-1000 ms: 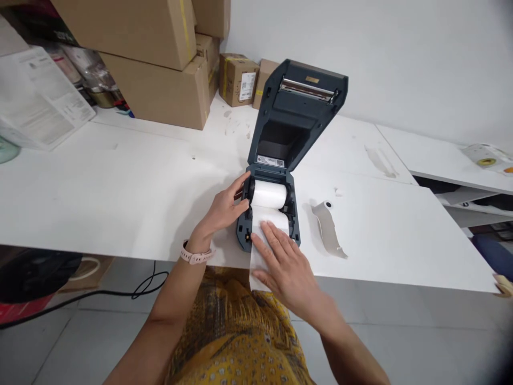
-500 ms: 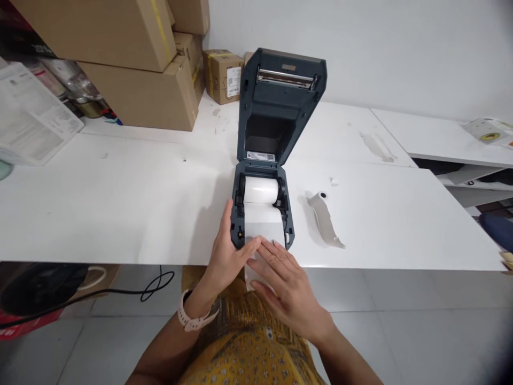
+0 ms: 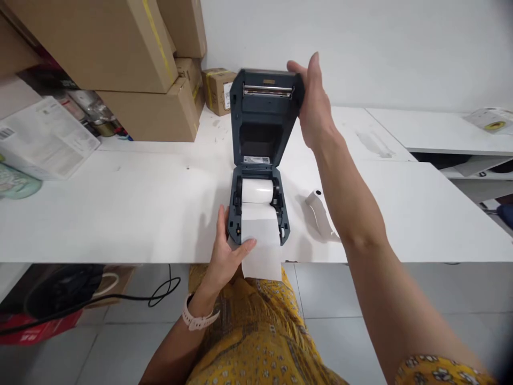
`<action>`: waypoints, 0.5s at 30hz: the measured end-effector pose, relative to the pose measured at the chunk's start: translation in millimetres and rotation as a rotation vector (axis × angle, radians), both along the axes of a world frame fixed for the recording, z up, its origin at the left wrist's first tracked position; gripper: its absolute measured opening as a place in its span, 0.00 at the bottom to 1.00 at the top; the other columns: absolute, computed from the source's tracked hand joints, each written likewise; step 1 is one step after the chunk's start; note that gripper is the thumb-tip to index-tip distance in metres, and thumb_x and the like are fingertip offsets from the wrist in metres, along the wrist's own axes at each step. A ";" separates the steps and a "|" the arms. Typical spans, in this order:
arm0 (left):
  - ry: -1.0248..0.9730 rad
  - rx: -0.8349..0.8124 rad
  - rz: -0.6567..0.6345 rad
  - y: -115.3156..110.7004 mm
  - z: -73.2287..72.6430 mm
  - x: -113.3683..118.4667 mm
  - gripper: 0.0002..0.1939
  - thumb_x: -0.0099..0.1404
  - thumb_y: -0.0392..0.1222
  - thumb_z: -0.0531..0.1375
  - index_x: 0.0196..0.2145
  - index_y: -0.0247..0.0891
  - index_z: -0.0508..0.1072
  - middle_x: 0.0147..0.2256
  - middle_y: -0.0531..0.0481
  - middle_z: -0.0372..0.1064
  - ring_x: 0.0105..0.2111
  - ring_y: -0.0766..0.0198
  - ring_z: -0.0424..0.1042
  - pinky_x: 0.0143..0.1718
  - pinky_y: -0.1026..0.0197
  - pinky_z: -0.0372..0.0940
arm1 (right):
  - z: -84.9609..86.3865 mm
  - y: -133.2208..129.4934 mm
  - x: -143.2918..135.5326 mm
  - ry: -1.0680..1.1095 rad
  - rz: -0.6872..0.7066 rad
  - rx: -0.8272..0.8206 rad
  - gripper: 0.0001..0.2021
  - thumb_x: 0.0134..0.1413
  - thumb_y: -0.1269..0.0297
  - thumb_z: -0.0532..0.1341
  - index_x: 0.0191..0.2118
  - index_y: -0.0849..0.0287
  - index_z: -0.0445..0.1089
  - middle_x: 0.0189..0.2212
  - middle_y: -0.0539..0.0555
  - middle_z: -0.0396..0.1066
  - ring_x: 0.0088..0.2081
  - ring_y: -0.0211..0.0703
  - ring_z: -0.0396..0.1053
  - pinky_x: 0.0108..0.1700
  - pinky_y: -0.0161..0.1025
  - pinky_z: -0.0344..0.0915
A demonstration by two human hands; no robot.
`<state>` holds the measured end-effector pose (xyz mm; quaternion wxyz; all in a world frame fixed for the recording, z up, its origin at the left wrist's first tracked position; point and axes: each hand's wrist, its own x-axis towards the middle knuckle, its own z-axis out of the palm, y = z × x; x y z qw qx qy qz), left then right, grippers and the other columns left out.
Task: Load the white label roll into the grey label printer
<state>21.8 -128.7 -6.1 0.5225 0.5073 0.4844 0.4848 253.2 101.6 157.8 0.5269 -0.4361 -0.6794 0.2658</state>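
Note:
A dark label printer (image 3: pixel 284 219) stands near the table's front edge with its lid (image 3: pixel 262 115) raised. Inside sits a roll of white labels (image 3: pixel 257 191), and its paper strip (image 3: pixel 261 259) runs forward over the printer's front and hangs past the table edge. My left hand (image 3: pixel 227 258) holds the printer's front left corner, fingers along the side and thumb pressed on the strip. My right hand (image 3: pixel 316 107) grips the upper right edge of the lid; part of its fingers is hidden behind it.
A curled piece of paper on a small roll (image 3: pixel 318 211) lies right of the printer, partly behind my right forearm. Cardboard boxes (image 3: pixel 148 115) are stacked at the back left. A white printed package (image 3: pixel 52 139) and a green container (image 3: pixel 18 182) stand at the left.
My right hand has left the paper strip and moved up to the lid, which now stands slightly differently. My left hand stays at the printer's front left corner.

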 end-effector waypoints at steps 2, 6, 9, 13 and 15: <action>-0.011 0.003 0.011 -0.5 -0.8 0.7 0.59 0.63 0.56 0.71 0.77 0.55 0.36 0.78 0.43 0.36 0.77 0.44 0.42 0.75 0.39 0.49 | -0.8 -14.2 -8.9 0.065 -0.014 -0.004 0.33 0.75 0.41 0.33 0.64 0.53 0.63 0.63 0.52 0.71 0.64 0.42 0.68 0.70 0.46 0.63; 0.017 0.033 -0.001 -0.9 -7.2 -2.4 0.59 0.63 0.56 0.72 0.77 0.57 0.37 0.78 0.44 0.38 0.77 0.44 0.42 0.76 0.38 0.44 | -36.4 -93.7 -23.4 0.091 -0.155 0.250 0.21 0.76 0.48 0.44 0.54 0.51 0.70 0.57 0.53 0.72 0.63 0.45 0.67 0.69 0.45 0.63; -0.051 0.073 -0.022 -0.9 -11.3 -7.4 0.54 0.66 0.60 0.68 0.77 0.58 0.39 0.77 0.46 0.40 0.77 0.44 0.43 0.76 0.39 0.46 | -81.2 -152.7 -27.8 0.084 -0.089 0.313 0.20 0.76 0.48 0.44 0.56 0.45 0.69 0.62 0.50 0.70 0.69 0.49 0.63 0.73 0.54 0.59; -0.195 0.112 0.019 2.8 -8.3 -12.7 0.39 0.75 0.64 0.55 0.76 0.58 0.45 0.76 0.47 0.47 0.75 0.46 0.49 0.74 0.41 0.53 | -133.1 -196.2 -30.0 -0.029 -0.063 0.298 0.21 0.77 0.52 0.44 0.61 0.43 0.69 0.66 0.48 0.67 0.74 0.52 0.56 0.75 0.62 0.54; -0.191 0.134 0.062 7.8 -2.6 -12.6 0.37 0.75 0.64 0.54 0.76 0.58 0.48 0.76 0.48 0.48 0.76 0.46 0.48 0.73 0.41 0.54 | -147.6 -204.6 -31.1 -0.030 -0.081 0.287 0.20 0.77 0.56 0.46 0.61 0.43 0.70 0.67 0.48 0.67 0.74 0.53 0.55 0.75 0.64 0.54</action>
